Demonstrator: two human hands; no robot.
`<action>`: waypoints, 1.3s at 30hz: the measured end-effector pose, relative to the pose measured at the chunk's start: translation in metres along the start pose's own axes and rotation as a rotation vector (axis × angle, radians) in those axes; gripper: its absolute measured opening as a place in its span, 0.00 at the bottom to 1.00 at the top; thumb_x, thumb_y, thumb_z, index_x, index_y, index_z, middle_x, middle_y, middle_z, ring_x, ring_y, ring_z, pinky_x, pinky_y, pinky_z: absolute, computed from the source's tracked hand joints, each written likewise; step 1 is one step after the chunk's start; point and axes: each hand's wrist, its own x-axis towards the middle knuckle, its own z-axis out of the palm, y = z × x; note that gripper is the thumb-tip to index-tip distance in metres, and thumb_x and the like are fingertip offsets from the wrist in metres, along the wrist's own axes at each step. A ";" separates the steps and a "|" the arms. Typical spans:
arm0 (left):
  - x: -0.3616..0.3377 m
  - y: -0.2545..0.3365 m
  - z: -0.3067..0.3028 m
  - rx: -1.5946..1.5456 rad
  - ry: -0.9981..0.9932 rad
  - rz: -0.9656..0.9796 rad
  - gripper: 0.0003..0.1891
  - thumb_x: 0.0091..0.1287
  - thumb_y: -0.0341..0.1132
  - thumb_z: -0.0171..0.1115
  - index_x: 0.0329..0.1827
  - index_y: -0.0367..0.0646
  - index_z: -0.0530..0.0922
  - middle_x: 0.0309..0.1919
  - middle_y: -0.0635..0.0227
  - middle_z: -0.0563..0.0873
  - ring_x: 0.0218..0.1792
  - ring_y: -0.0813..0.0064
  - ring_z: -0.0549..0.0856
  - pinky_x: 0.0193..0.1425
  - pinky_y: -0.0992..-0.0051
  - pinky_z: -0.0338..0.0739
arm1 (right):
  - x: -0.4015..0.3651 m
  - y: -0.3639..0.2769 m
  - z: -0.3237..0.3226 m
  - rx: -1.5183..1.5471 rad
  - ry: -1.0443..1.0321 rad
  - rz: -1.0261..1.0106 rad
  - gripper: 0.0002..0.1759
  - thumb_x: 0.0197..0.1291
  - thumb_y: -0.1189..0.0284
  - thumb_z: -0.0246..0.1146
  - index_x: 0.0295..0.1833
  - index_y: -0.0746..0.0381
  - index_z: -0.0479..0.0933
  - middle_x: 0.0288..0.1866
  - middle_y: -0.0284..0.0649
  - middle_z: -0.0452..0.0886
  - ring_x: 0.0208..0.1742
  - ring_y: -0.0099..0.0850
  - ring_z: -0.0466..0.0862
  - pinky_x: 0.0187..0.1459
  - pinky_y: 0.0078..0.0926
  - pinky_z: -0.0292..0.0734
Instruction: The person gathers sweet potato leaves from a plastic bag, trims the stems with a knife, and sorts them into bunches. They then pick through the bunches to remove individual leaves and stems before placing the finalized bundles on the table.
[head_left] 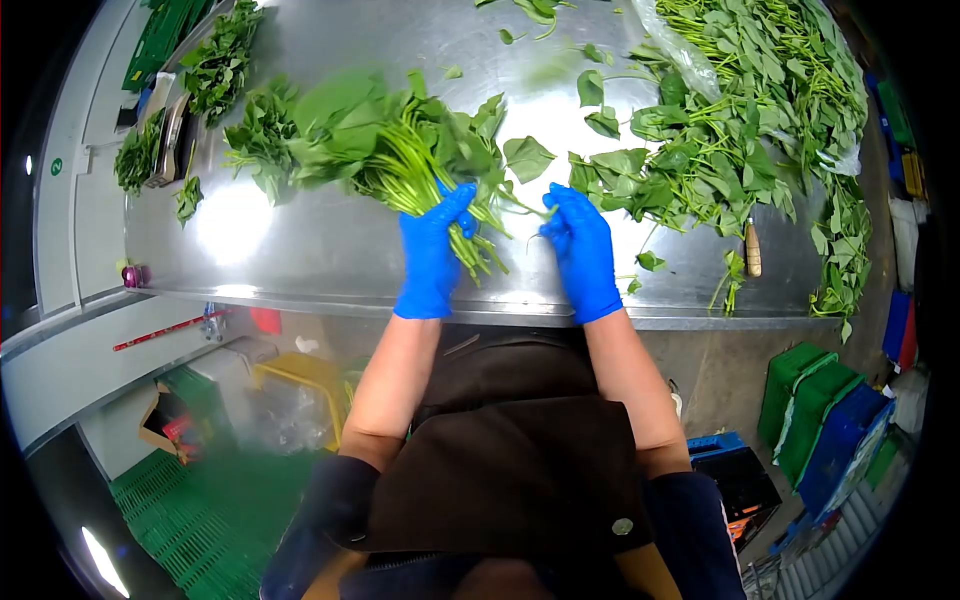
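My left hand (435, 245), in a blue glove, is closed around a bunch of leafy green stems (400, 150), with the leaves pointing up and left and the cut ends sticking out below. To its right, my blue-gloved right hand (580, 245) has thumb and fingers pinched on a thin green stem whose end shows at the fingertips. A loose leaf (527, 158) lies on the metal table (330, 240) between and beyond the hands. The large heap of leafy greens (700, 150) spreads over the table's right side.
Smaller bunches (222, 62) lie at the table's left, near a dark holder (170, 145). A wooden-handled tool (753, 250) rests near the right front edge. Green crates (800, 400) and a blue crate (845, 440) stand below right; a yellow stool (300, 372) is below left.
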 end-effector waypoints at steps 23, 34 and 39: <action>-0.003 0.015 -0.022 -0.233 -0.102 -0.033 0.08 0.62 0.27 0.61 0.43 0.34 0.77 0.29 0.65 0.80 0.28 0.78 0.78 0.28 0.81 0.72 | -0.015 -0.019 0.028 -0.165 -0.136 -0.109 0.10 0.63 0.76 0.55 0.46 0.66 0.79 0.36 0.37 0.83 0.28 0.21 0.77 0.31 0.17 0.73; -0.030 0.018 -0.012 -0.046 -0.160 -0.077 0.11 0.62 0.29 0.59 0.47 0.40 0.75 0.35 0.65 0.82 0.31 0.76 0.81 0.32 0.79 0.75 | -0.023 -0.038 0.041 -0.556 -0.378 0.119 0.10 0.57 0.74 0.66 0.45 0.63 0.82 0.31 0.32 0.82 0.28 0.15 0.75 0.30 0.14 0.69; -0.046 0.021 -0.020 -0.085 -0.131 -0.103 0.07 0.58 0.31 0.65 0.33 0.36 0.79 0.24 0.67 0.80 0.24 0.82 0.78 0.27 0.80 0.71 | -0.035 -0.027 0.042 -0.561 -0.375 0.080 0.05 0.54 0.80 0.66 0.38 0.65 0.81 0.32 0.33 0.80 0.28 0.18 0.76 0.29 0.15 0.70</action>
